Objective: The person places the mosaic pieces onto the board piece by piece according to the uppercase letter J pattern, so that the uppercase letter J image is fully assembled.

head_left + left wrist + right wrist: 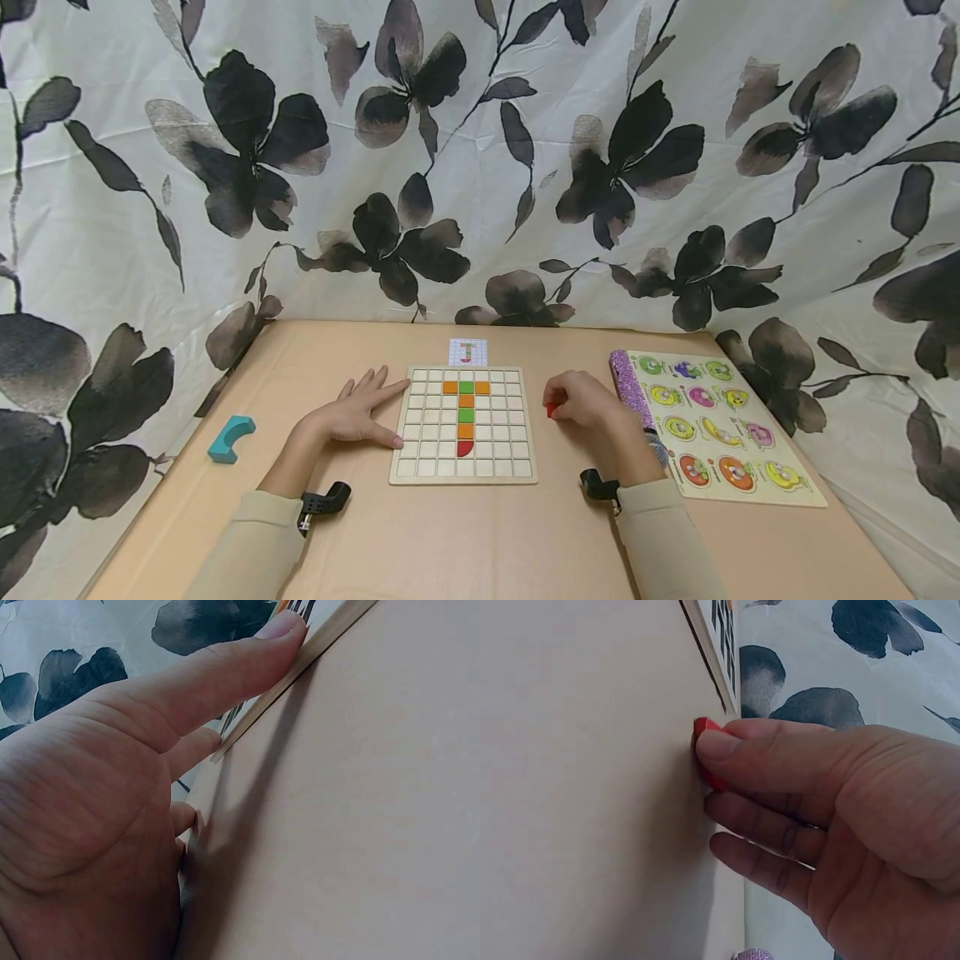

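A white grid board (420,475) lies in the middle of the table, with orange and green squares and one rounded red piece (465,448) set in its cells in a T-like column. My left hand (356,414) is spread at the board's left side, thumb and index finger touching its edge; the left wrist view shows the thumb (277,645) on the wooden rim. Right of the board, my right hand (588,402) pinches a small red block (709,780) between thumb and fingers, close over the table. Most of that block is hidden by the thumb.
Behind the board lies a small pattern card (454,358) with a coloured figure. A teal arch-shaped block (231,439) is at the left. A fruit-picture board (738,429) and a purple glittery item (628,383) lie at the right, beside the right forearm. A floral cloth hangs behind the table.
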Available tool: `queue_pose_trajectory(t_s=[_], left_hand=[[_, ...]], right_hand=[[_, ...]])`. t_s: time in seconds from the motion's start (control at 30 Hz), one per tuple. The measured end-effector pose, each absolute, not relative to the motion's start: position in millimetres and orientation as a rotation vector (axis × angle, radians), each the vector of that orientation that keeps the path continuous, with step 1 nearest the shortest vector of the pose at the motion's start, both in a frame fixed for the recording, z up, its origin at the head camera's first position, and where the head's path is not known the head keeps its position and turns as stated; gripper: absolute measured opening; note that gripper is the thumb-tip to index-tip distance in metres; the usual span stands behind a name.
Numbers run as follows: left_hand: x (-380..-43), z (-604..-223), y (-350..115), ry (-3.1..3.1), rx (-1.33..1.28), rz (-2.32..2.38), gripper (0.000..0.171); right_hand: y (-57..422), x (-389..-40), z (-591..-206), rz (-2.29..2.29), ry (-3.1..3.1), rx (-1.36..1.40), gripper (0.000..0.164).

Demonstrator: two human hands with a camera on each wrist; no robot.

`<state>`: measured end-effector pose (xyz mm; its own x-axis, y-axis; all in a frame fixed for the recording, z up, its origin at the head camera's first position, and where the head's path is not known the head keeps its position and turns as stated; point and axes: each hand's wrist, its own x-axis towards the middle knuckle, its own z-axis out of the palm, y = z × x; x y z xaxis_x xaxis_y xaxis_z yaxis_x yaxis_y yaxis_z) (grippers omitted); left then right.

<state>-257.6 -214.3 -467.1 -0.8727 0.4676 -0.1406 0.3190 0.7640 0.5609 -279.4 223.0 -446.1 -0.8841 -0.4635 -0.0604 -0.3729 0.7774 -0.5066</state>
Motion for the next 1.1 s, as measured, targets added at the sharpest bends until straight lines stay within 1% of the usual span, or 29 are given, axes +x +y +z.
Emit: queue_pose_trajectory(t_s=[0.47,0.8,1.1], left_hand=[[-257.2,-467.1,-215.1,2.679,0.615,0.8,0.109],[-257.3,-467.8,-215.6,2.677,0.611,0.807,0.11],[-256.8,-467.1,-214.9,2.678,0.614,0.801,0.109]], right_hand=[[219.7,-278.9,-443.8,-0.827,2.746,-0.677,0.017],[223.7,-277.7,-437.5,-0.816,2.7,-0.681,0.025],[221.4,-278.0,-436.0,-0.835,2.709,-0.692,0.018]])
